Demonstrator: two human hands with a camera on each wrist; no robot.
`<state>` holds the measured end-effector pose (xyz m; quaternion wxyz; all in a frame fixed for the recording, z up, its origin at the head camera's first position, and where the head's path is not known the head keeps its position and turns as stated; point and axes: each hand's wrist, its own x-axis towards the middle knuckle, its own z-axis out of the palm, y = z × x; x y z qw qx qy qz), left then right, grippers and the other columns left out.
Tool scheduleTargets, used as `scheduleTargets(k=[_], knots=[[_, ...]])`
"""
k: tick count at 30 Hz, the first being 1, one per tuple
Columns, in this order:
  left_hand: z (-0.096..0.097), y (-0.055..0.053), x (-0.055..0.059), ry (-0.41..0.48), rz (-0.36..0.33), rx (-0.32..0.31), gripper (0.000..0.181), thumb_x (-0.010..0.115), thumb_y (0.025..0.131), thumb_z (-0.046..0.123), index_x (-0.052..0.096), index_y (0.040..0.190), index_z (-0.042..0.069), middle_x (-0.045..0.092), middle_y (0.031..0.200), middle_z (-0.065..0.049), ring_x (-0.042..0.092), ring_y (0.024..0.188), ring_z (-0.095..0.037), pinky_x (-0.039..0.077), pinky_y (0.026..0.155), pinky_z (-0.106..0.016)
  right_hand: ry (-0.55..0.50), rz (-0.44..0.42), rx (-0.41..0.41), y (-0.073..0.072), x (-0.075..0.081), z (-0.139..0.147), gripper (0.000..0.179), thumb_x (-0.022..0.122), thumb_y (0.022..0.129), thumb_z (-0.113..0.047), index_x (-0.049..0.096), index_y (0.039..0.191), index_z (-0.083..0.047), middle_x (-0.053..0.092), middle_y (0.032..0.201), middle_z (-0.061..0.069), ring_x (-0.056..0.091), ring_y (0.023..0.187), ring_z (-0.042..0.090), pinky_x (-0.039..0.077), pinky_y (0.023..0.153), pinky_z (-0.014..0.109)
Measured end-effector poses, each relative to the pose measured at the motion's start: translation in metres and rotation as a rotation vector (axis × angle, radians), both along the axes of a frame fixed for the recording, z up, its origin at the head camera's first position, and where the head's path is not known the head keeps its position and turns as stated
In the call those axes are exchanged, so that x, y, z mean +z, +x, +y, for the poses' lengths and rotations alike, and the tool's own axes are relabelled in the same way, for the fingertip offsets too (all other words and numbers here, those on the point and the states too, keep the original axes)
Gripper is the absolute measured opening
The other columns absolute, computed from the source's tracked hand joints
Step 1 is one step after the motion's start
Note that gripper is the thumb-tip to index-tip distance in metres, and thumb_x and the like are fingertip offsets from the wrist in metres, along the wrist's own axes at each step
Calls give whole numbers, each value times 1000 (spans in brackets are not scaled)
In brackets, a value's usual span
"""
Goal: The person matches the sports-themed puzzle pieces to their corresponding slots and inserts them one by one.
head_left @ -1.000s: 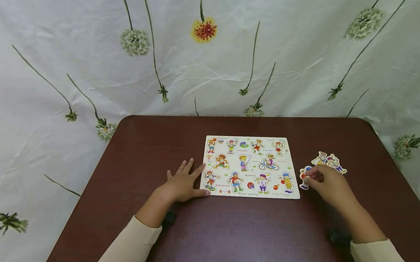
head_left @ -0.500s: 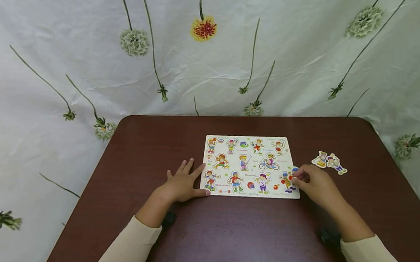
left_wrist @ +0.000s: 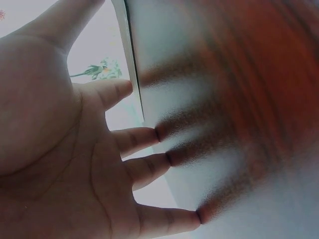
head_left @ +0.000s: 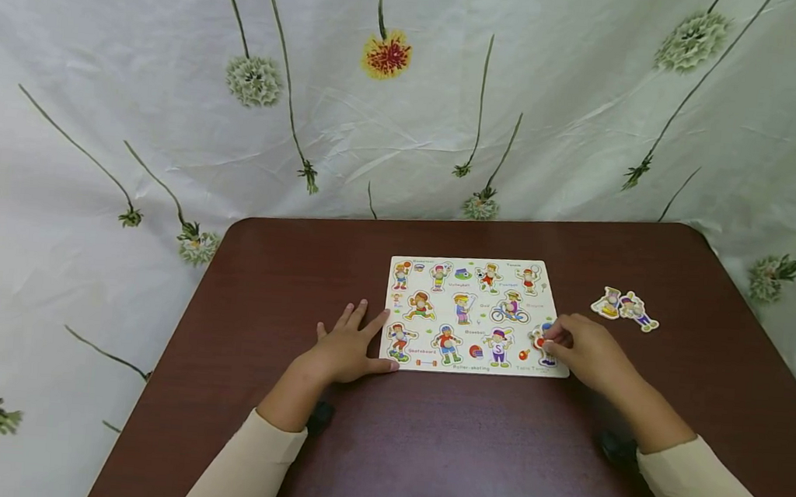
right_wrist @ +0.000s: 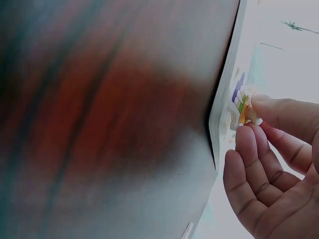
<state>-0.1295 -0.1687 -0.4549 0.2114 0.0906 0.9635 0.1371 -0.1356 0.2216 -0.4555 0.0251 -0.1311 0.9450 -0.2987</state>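
A white puzzle board (head_left: 443, 316) with printed sports figures lies on the table. Over its lower right corner, my right hand (head_left: 589, 353) pinches a small figure-shaped puzzle piece (head_left: 547, 359) between thumb and fingertips. In the right wrist view, that piece (right_wrist: 242, 103) stands close to the board's surface; whether it touches cannot be told. My left hand (head_left: 348, 350) is spread by the board's left edge, thumb at the lower left corner. The left wrist view shows the left palm (left_wrist: 45, 149) with its fingers (left_wrist: 144, 172) straight, tips on the tabletop.
Two loose puzzle pieces, one (head_left: 606, 303) beside the other (head_left: 639, 311), lie right of the board. The dark red-brown table (head_left: 466, 449) has rounded far corners. A flowered white cloth (head_left: 420, 141) hangs behind it.
My right hand has taken the puzzle piece from the tabletop at the right and moved it left onto the board's lower right corner. The left hand has stayed in place.
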Motion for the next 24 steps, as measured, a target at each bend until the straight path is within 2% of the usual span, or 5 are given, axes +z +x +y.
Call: scheduleTargets(k=[14,24], knots=[[1,0,1,-4,-5,0,94,66,88,65,19,163,32,5,171,-16,3,159,-38,9,114,-80,49,-25,43,-7,-4,-5,6,73,88,-6,67,87,-7,64,83,4,56,74,11,44,67,30],[1,1,3,-12,-12,3,94,66,88,65,19,163,32,6,171,-17,3,159,-38,9,114,-80,49,-58,33,-7,-4,-6,6,72,89,-7,66,88,-7,64,86,5,57,77,13,45,68,31]])
